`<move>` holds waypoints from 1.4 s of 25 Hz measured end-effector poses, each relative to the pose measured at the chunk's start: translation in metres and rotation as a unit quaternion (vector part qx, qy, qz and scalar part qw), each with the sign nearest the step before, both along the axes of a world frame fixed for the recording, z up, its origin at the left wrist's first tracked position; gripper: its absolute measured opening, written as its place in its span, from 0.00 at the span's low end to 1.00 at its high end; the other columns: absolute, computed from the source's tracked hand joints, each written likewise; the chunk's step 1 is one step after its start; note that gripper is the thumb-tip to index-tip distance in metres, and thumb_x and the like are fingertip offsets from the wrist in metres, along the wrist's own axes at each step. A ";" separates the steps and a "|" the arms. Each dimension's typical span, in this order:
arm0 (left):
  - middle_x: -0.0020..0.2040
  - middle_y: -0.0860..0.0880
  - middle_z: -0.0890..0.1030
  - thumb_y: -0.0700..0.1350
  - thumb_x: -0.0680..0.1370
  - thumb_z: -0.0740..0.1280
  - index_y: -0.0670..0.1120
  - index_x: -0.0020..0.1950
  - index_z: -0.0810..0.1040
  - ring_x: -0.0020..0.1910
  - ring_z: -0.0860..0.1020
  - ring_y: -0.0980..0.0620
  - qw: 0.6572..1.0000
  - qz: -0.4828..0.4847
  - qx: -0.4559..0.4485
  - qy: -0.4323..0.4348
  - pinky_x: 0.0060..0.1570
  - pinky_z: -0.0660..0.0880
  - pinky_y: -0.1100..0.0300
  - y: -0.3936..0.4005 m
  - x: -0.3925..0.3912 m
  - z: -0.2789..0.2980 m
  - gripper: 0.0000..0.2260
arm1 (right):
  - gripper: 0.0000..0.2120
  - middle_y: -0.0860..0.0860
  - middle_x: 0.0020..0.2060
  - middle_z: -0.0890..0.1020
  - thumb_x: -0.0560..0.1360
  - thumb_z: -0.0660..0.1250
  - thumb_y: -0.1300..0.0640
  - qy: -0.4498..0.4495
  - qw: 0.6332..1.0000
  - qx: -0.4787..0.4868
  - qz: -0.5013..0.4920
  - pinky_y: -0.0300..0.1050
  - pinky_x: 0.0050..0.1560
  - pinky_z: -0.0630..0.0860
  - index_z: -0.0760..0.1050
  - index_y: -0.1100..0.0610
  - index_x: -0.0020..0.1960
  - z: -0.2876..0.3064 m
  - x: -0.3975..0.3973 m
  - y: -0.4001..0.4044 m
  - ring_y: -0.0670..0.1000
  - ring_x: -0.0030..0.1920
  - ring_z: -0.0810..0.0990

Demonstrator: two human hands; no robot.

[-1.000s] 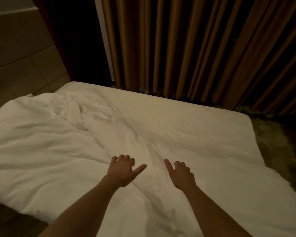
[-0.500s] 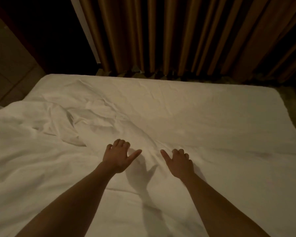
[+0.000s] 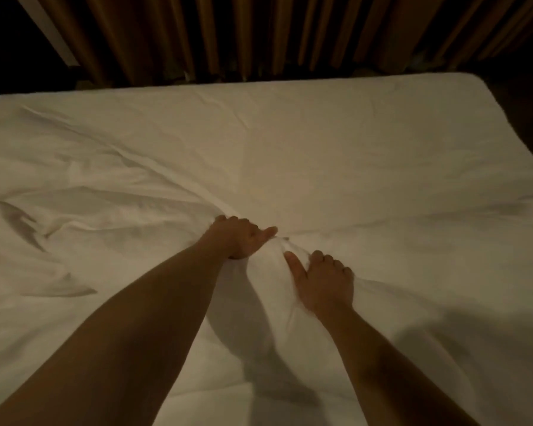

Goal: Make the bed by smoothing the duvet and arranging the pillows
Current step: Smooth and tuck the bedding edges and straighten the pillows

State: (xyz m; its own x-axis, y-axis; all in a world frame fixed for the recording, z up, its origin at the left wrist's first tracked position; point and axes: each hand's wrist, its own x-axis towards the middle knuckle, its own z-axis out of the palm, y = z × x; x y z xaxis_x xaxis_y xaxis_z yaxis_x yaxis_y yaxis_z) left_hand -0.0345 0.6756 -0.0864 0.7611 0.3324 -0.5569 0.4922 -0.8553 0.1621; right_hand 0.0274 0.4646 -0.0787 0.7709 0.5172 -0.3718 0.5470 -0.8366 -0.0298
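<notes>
A white duvet (image 3: 136,186) lies rumpled across the left of the bed (image 3: 382,142), with brown curtains (image 3: 259,35) hanging just behind the far edge. Near the middle, the left hand (image 3: 237,238) and right hand (image 3: 323,284) each grip bunched duvet fabric, fingers curled, thumbs out

Both bare arms reach from the lower frame toward centre. The left hand (image 3: 239,238) and right hand (image 3: 322,282) have curled fingers, thumbs pointing inward.

Bed (image 3: 382,112): white duvet (image 3: 105,210) rumpled over left, near side.
</notes>
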 end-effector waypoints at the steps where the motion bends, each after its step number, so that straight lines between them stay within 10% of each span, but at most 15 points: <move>1: 0.62 0.46 0.81 0.72 0.78 0.40 0.52 0.63 0.80 0.65 0.75 0.43 1.000 -0.005 0.022 0.009 0.70 0.59 0.43 -0.007 -0.007 -0.003 0.38 | 0.42 0.54 0.53 0.82 0.74 0.36 0.25 0.025 1.000 0.001 -0.008 0.54 0.61 0.71 0.76 0.54 0.58 -0.001 -0.006 -0.003 0.57 0.55 0.80; 6: 0.40 0.48 0.82 0.73 0.78 0.42 0.49 0.35 0.79 0.46 0.81 0.46 0.992 0.035 0.110 -0.058 0.49 0.70 0.52 -0.028 -0.064 0.031 0.37 | 0.42 0.53 0.46 0.84 0.75 0.38 0.26 0.050 0.998 0.018 0.017 0.48 0.51 0.78 0.80 0.54 0.48 0.026 -0.048 -0.023 0.55 0.47 0.83; 15: 0.31 0.49 0.78 0.70 0.79 0.46 0.47 0.31 0.77 0.32 0.76 0.48 0.962 0.104 0.192 -0.166 0.35 0.69 0.57 -0.113 -0.217 0.189 0.35 | 0.40 0.52 0.46 0.84 0.73 0.38 0.25 -0.059 0.981 0.098 0.158 0.49 0.47 0.76 0.77 0.53 0.52 0.165 -0.151 -0.094 0.56 0.48 0.84; 19: 0.41 0.47 0.85 0.73 0.71 0.35 0.47 0.42 0.83 0.43 0.83 0.46 0.962 0.108 0.211 -0.134 0.41 0.67 0.56 -0.204 -0.315 0.176 0.44 | 0.44 0.53 0.41 0.84 0.72 0.28 0.28 -0.037 0.979 0.097 0.177 0.50 0.44 0.78 0.77 0.52 0.48 0.151 -0.231 -0.164 0.56 0.44 0.85; 24: 0.45 0.49 0.87 0.70 0.80 0.48 0.49 0.41 0.87 0.57 0.83 0.46 0.987 0.159 0.029 0.003 0.69 0.58 0.49 -0.308 -0.417 0.064 0.35 | 0.32 0.48 0.16 0.68 0.79 0.48 0.32 0.045 0.975 0.145 0.161 0.37 0.18 0.66 0.70 0.49 0.26 0.033 -0.297 -0.248 0.47 0.15 0.69; 27: 0.59 0.50 0.85 0.71 0.79 0.49 0.50 0.56 0.86 0.63 0.80 0.48 0.995 0.102 0.018 -0.009 0.76 0.46 0.56 -0.326 -0.441 0.049 0.34 | 0.35 0.50 0.18 0.69 0.77 0.51 0.29 0.050 0.970 0.199 0.128 0.42 0.20 0.67 0.70 0.53 0.23 -0.002 -0.318 -0.270 0.48 0.16 0.67; 30: 0.61 0.47 0.80 0.76 0.74 0.37 0.49 0.59 0.80 0.65 0.75 0.46 0.985 0.141 -0.025 -0.101 0.67 0.65 0.54 -0.287 -0.430 0.101 0.43 | 0.21 0.47 0.18 0.67 0.81 0.47 0.32 0.179 0.973 0.089 0.113 0.40 0.17 0.64 0.74 0.39 0.46 0.035 -0.308 -0.235 0.49 0.15 0.66; 35: 0.59 0.51 0.79 0.69 0.78 0.42 0.50 0.62 0.78 0.61 0.74 0.48 0.949 0.205 0.087 -0.222 0.57 0.69 0.53 -0.150 -0.447 0.169 0.34 | 0.28 0.53 0.46 0.81 0.79 0.55 0.33 0.309 0.931 0.189 -0.047 0.49 0.57 0.72 0.77 0.57 0.46 0.132 -0.325 -0.085 0.55 0.49 0.77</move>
State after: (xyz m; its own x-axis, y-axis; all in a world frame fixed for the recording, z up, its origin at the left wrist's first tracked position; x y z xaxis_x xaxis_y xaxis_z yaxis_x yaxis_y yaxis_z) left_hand -0.4819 0.5256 0.0824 0.6946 0.7091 -0.1209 0.7059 -0.6394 0.3048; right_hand -0.2980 0.3795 0.0536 0.5193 0.6416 -0.5645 0.2523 -0.7462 -0.6160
